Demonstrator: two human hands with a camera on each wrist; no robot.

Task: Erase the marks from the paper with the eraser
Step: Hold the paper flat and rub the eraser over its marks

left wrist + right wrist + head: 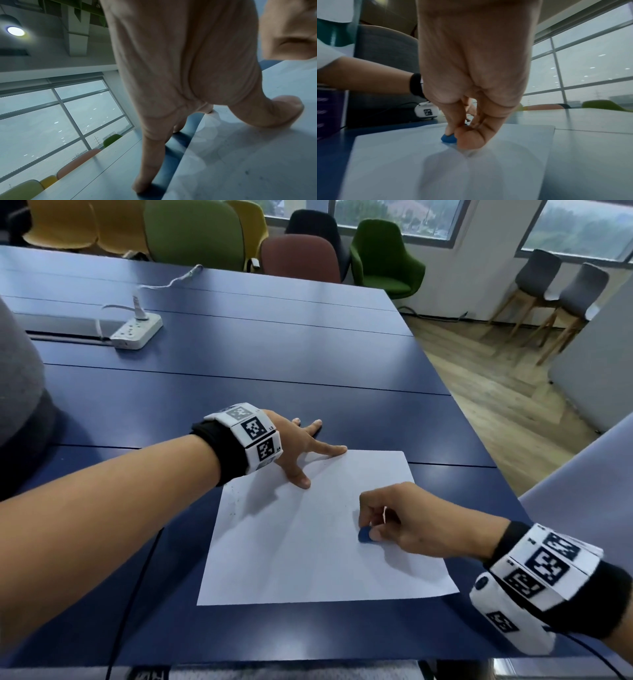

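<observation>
A white sheet of paper [308, 542] lies on the dark blue table [274, 364], near its front right corner. My right hand [394, 518] pinches a small blue eraser [364, 535] and holds it down on the right half of the sheet; in the right wrist view the eraser [448, 138] shows under the fingertips [469, 140]. My left hand [301, 446] lies spread with straight fingers, thumb and forefinger pressing the paper's far left corner. The left wrist view shows the thumb [281, 112] on the paper [248, 162]. Faint dark specks dot the sheet's left edge.
A white power strip [137, 330] with a cable sits at the table's far left. Green, yellow, brown and grey chairs [301, 258] stand beyond the far edge. A thin black cable [137, 577] runs across the table near my left forearm.
</observation>
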